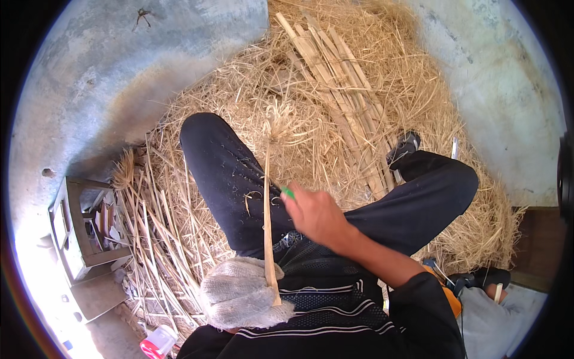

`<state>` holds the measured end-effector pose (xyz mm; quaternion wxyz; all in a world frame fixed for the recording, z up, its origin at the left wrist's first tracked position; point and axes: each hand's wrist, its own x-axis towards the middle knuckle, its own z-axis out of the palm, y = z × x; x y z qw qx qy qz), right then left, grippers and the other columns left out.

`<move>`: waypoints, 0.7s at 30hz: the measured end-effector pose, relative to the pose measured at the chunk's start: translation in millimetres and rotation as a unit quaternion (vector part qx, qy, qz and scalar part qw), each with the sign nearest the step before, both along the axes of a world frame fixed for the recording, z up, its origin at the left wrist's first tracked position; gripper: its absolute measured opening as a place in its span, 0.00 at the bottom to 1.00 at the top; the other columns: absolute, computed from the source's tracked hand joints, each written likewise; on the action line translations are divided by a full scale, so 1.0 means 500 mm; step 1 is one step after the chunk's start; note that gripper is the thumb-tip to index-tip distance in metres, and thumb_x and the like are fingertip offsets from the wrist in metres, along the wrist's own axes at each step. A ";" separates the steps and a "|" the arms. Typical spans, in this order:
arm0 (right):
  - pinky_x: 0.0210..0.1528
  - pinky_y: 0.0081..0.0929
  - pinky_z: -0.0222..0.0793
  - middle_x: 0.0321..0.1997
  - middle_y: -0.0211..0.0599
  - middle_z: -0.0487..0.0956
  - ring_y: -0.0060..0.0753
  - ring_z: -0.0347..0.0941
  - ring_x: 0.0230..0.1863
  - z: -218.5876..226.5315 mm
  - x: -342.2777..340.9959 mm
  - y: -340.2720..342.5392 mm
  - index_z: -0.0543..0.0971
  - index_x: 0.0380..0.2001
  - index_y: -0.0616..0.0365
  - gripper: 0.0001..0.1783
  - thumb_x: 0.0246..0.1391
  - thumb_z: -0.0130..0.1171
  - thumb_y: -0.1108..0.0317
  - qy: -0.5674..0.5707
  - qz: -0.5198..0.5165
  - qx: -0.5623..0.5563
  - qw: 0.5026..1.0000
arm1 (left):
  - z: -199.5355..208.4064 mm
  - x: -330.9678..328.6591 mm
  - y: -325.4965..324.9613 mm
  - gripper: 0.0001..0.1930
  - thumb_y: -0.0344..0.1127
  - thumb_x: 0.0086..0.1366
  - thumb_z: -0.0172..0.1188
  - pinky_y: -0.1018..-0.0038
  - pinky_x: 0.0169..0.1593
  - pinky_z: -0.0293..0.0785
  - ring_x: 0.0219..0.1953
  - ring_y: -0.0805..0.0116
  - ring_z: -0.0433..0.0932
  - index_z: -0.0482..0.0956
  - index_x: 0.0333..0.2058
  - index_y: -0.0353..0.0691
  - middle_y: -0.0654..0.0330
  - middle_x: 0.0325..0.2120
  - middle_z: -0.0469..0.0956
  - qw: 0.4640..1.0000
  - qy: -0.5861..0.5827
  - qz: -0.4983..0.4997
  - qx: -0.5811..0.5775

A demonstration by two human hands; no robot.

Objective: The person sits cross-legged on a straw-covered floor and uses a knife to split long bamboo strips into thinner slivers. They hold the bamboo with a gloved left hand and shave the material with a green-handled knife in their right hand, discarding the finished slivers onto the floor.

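Note:
My left hand, in a pale grey knitted glove, grips the near end of a thin wooden strip close to my body. The strip points away from me between my legs, and a bushy tuft of curled shavings spreads at its far end. Closed in a fist, my bare right hand is just right of the strip's middle. A bit of a green handle sticks out of it; the rest of that tool is hidden, so its kind does not show.
Shavings cover the floor. Long split slats lie beyond my crossed legs, and thin strips are piled left beside a wooden box frame. A red-and-clear container stands lower left. Another person's grey sleeve shows lower right. Walls rise around.

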<state>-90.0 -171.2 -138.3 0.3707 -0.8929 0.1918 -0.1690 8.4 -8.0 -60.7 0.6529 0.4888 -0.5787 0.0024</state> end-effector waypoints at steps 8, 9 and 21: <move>0.24 0.46 0.70 0.20 0.53 0.76 0.57 0.76 0.23 -0.012 0.040 -0.004 0.73 0.35 0.62 0.09 0.60 0.56 0.66 0.020 -0.003 0.038 0.999 | 0.003 0.007 0.001 0.18 0.37 0.52 0.75 0.68 0.23 0.83 0.20 0.61 0.78 0.78 0.33 0.31 0.52 0.22 0.75 1.000 0.007 0.014 -0.004; 0.24 0.46 0.69 0.21 0.52 0.77 0.57 0.76 0.23 -0.019 0.059 -0.020 0.73 0.35 0.61 0.09 0.60 0.57 0.66 0.063 -0.031 0.029 0.997 | 0.002 0.007 -0.004 0.18 0.37 0.52 0.75 0.68 0.23 0.83 0.20 0.61 0.78 0.78 0.33 0.31 0.52 0.22 0.76 1.000 0.007 0.017 -0.003; 0.28 0.54 0.69 0.20 0.56 0.76 0.64 0.74 0.23 -0.082 0.078 -0.058 0.73 0.39 0.62 0.14 0.64 0.51 0.60 0.109 -0.079 -0.030 0.990 | 0.015 -0.008 -0.011 0.17 0.38 0.54 0.74 0.68 0.25 0.84 0.20 0.61 0.79 0.80 0.33 0.31 0.51 0.20 0.77 0.989 0.089 0.102 -0.051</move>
